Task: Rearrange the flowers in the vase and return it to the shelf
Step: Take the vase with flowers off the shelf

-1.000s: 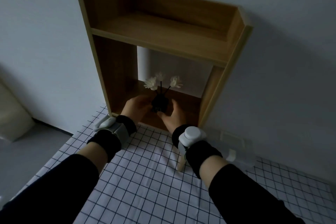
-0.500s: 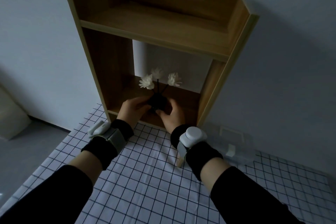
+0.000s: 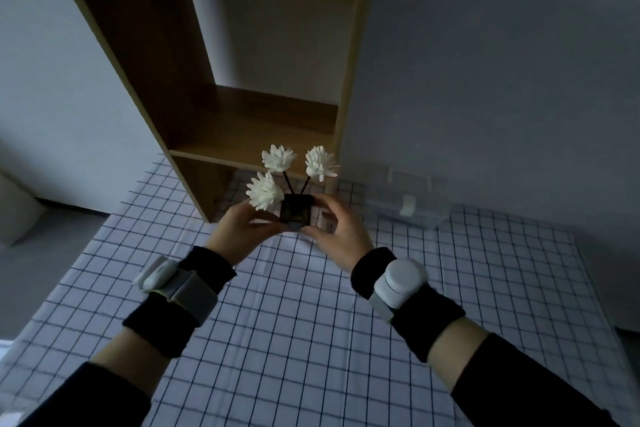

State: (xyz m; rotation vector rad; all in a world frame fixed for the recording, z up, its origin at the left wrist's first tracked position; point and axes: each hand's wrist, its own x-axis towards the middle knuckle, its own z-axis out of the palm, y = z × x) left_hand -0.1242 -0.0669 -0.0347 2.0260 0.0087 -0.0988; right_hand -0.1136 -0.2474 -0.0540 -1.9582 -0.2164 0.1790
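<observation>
1. Vase (image 3: 296,213): small, dark and square-sided. It was held upright in the air above the table (image 3: 294,322), just in front of the shelf (image 3: 256,135) and outside its lower compartment.
2. Flowers (image 3: 278,158): three white heads on thin dark stems, fanned apart above the vase mouth. The lowest head sat just beside the left fingers.
3. Left hand (image 3: 239,230): grip closed on the vase's left side, thumb and fingers curled round it.
4. Right hand (image 3: 341,236): grip closed on the right side in the same way, thumb low at the front.
5. Reason for the hold, as judged: two opposed grips served to level a light vase so that no stem tipped out. Its position forward of the shelf left open room above the heads for rearranging, which appeared not yet begun.
6. Shelf: wooden, standing on the table against the wall, and the likely destination afterwards.
7. Clear plastic box (image 3: 408,198): on the table, right of the shelf.
</observation>
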